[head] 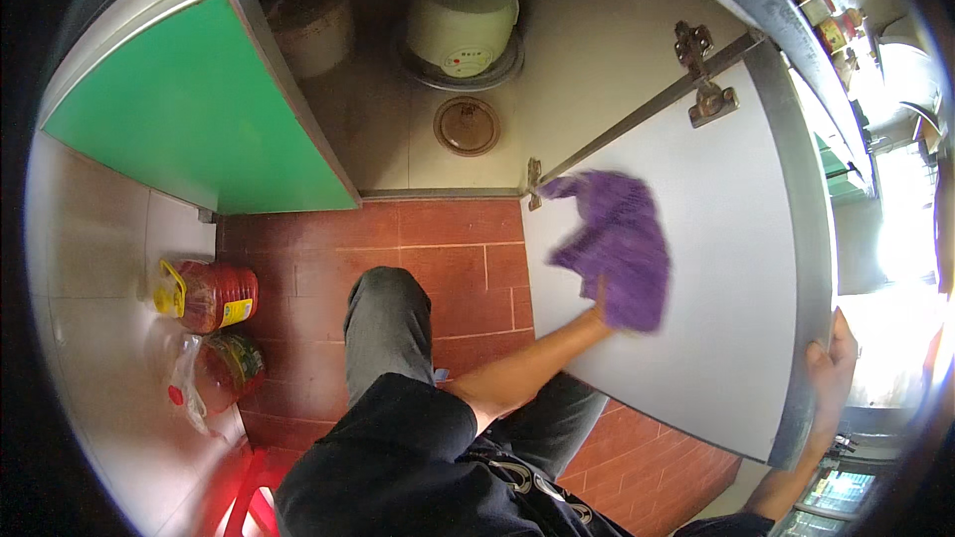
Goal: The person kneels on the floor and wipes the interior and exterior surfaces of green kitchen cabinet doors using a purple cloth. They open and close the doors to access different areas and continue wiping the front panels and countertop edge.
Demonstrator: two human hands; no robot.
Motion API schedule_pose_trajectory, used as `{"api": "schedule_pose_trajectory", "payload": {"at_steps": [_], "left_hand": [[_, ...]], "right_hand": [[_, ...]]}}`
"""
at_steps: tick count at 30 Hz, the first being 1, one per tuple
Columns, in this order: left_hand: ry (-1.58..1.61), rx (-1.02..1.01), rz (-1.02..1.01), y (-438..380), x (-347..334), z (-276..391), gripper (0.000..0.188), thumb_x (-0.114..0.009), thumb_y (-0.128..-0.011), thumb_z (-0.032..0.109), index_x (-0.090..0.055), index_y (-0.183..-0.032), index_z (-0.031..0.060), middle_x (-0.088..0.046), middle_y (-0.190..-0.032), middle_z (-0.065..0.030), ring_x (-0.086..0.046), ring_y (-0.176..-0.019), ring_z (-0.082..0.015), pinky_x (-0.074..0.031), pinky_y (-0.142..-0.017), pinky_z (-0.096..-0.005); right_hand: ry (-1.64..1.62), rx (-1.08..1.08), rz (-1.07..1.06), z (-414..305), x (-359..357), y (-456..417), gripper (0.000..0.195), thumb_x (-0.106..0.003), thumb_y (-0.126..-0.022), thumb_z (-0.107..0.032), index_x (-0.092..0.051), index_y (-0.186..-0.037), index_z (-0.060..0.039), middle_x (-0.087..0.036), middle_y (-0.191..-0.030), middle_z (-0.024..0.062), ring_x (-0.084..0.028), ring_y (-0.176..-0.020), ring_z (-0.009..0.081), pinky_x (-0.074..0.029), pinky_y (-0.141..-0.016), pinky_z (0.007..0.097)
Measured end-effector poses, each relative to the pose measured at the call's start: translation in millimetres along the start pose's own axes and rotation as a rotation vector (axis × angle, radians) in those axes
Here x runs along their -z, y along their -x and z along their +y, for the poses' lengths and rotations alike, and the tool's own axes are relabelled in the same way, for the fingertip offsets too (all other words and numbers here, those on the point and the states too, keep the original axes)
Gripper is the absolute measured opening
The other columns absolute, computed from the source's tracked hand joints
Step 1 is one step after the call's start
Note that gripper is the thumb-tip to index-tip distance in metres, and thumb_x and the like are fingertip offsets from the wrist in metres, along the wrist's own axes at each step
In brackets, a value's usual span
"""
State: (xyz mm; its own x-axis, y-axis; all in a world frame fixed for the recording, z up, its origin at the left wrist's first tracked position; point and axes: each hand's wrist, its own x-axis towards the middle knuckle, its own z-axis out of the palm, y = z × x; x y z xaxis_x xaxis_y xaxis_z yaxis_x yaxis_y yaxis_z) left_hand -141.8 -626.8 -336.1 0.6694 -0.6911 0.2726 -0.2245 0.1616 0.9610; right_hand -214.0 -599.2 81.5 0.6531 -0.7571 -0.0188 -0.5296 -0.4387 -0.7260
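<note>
A blurred purple cloth [627,246] lies against the white inner face of an open cabinet door [716,239]. My left hand [604,309] is on the cloth, mostly hidden by it, with the forearm reaching across from the lower left. The cloth's upper left corner comes close to the lower metal hinge [534,183]. At the door's far right edge, my right hand [832,362] grips the grey rim, thumb on the near side and fingers around the outer side.
Inside the cabinet are a rice cooker [462,26], a round lid [467,126] and a dim pot [313,26]. A green door [201,112] stands at left, above two large plastic bottles [224,294] on the floor. A red plastic stool [254,492] is at lower left; jars [821,7] stand upper right.
</note>
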Motion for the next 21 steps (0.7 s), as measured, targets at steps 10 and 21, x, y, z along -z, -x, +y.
{"api": "schedule_pose_trajectory", "payload": {"at_steps": [10,21], "left_hand": [[0.14,0.976,0.131,71,75,-209,0.055,-0.041,-0.1,0.037,-0.045,-0.142,0.0019,-0.052,-0.139,-0.0169,-0.049,-0.128,-0.03,-0.036,-0.111,-0.0367],[-0.086,0.853,0.742,-9,270,-293,0.057,-0.043,-0.099,0.041,-0.047,-0.141,0.0024,-0.054,-0.137,-0.0164,-0.05,-0.127,-0.0294,-0.037,-0.11,-0.0358]], "right_hand": [[0.078,0.052,0.028,27,23,-8,0.069,-0.073,-0.078,-0.04,-0.057,-0.126,0.0064,-0.065,-0.099,0.0057,-0.06,-0.087,0.0113,-0.046,-0.079,0.0249],[0.216,0.089,0.102,49,41,-8,0.079,-0.07,-0.077,-0.038,-0.048,-0.138,0.0074,-0.065,-0.111,0.0146,-0.064,-0.098,0.0207,-0.049,-0.091,0.0372]]}}
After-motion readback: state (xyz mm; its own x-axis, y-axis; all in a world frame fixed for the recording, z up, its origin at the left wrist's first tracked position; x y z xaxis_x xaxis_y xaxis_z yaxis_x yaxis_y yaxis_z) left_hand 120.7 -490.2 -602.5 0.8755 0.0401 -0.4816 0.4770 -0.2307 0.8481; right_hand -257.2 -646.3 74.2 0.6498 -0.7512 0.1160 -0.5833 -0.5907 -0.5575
